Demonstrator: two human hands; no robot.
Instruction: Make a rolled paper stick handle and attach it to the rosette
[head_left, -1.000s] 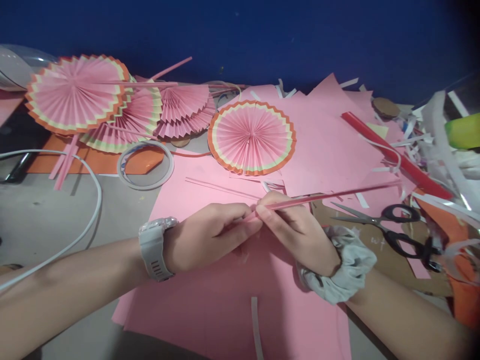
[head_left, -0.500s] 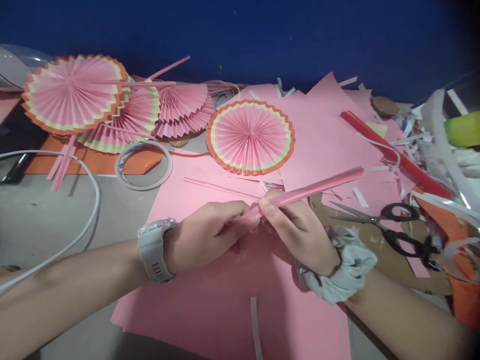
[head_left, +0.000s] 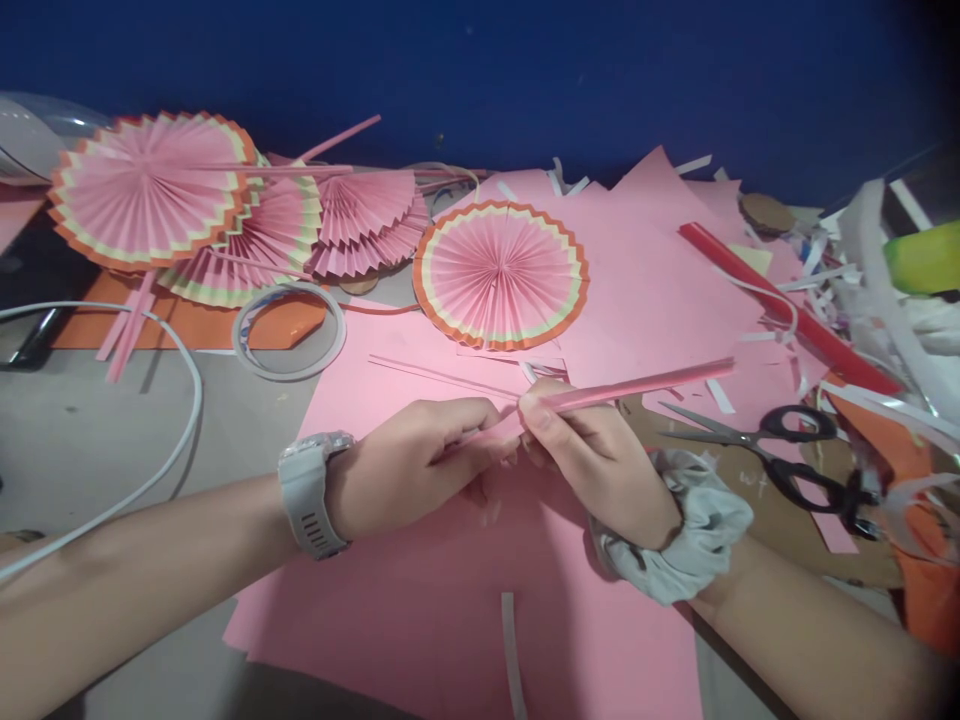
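Observation:
Both hands pinch one long folded pink paper strip (head_left: pixel 637 386) that points right and slightly up. My left hand (head_left: pixel 412 465), with a grey watch on its wrist, is closed on the strip's near end. My right hand (head_left: pixel 592 450), with a grey scrunchie on its wrist, grips the strip just beside it, thumb on top. Under the hands lies a large pink paper sheet (head_left: pixel 465 600).
A round pleated pink fan (head_left: pixel 500 274) lies behind the hands; several more fans (head_left: pixel 187 210) are at the back left. Black scissors (head_left: pixel 780 450) lie at the right, by a red tube (head_left: pixel 780 305) and paper scraps. A tape ring (head_left: pixel 289 330) and a white cable (head_left: pixel 180 400) lie left.
The strip's far end rose and the strip looked wider half a second ago; now it has tipped down a little and shows thinner. Both hands stayed in place.

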